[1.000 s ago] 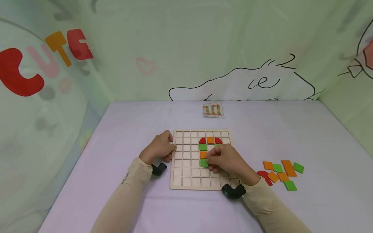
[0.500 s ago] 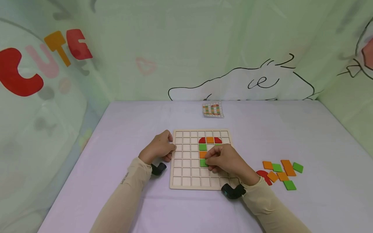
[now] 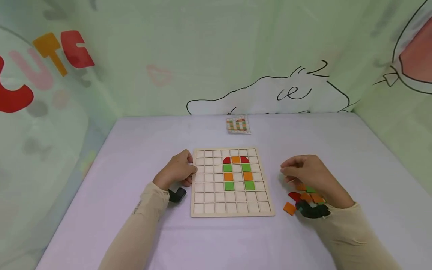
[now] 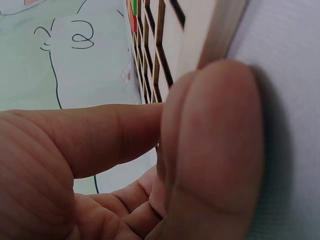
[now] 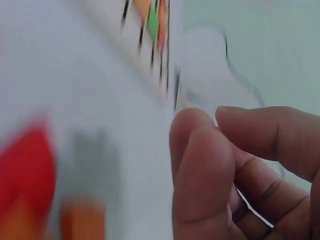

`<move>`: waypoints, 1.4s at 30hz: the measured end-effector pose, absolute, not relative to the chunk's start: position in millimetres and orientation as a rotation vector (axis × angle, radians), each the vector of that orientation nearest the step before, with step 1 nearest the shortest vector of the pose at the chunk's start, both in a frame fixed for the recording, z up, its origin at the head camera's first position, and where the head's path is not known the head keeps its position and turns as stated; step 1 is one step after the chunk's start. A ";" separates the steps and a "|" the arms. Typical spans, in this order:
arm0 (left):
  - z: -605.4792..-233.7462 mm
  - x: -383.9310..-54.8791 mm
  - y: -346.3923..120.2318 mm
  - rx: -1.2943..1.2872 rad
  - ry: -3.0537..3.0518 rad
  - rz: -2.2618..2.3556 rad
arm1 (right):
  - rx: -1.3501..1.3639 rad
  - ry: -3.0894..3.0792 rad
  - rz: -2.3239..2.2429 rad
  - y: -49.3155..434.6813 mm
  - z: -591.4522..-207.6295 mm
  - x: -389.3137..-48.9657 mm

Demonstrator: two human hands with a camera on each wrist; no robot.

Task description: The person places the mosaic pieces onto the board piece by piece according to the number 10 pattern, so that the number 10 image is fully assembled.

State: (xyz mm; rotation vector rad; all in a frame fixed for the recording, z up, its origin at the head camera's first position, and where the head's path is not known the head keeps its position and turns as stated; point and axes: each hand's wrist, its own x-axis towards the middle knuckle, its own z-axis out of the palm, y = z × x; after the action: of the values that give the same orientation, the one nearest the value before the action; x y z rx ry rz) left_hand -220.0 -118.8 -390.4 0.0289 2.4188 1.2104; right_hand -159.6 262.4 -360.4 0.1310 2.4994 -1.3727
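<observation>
A pale wooden grid board (image 3: 210, 197) lies on the table in the head view. Red, orange and green tiles sit in its cells: a row of red corner piece (image 3: 227, 160), orange tile and red corner piece, with a column of square tiles below each end. The left hand (image 3: 176, 168) holds the board's left edge, thumb on the rim and curled fingers beside it, as the left wrist view also shows. Over the loose tiles at the right hovers the right hand (image 3: 305, 172), fingers loosely bent. Nothing shows between its fingertips in the right wrist view (image 5: 215, 165).
Loose orange, green and red tiles (image 3: 289, 208) lie right of the board, partly hidden under the right hand and the black wrist camera (image 3: 312, 210). A small printed pattern card (image 3: 238, 125) lies at the back. Printed cloth walls (image 3: 141, 48) surround the table.
The right hand has left the board and moved right, above the loose tiles. Green and orange tiles in the right column are now uncovered. The left hand stays at the edge; the view shifted slightly.
</observation>
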 end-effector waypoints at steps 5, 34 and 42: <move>-389.9 -220.8 -119.8 0.022 2.420 1.210 | 0.248 2.510 -1.344 312.6 -368.1 -148.3; -384.8 -217.6 -117.5 0.026 2.420 1.218 | 0.425 2.610 -1.005 347.1 -381.8 -142.0; -387.2 -218.1 -116.9 0.025 2.423 1.219 | 0.379 2.665 -1.013 340.5 -383.4 -141.6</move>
State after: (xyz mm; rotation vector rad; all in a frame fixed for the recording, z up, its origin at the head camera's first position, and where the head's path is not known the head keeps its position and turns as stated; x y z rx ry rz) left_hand -218.1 -116.9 -387.2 0.0251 2.4229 1.2188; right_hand -141.6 340.5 -383.4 0.3785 2.6647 -1.0128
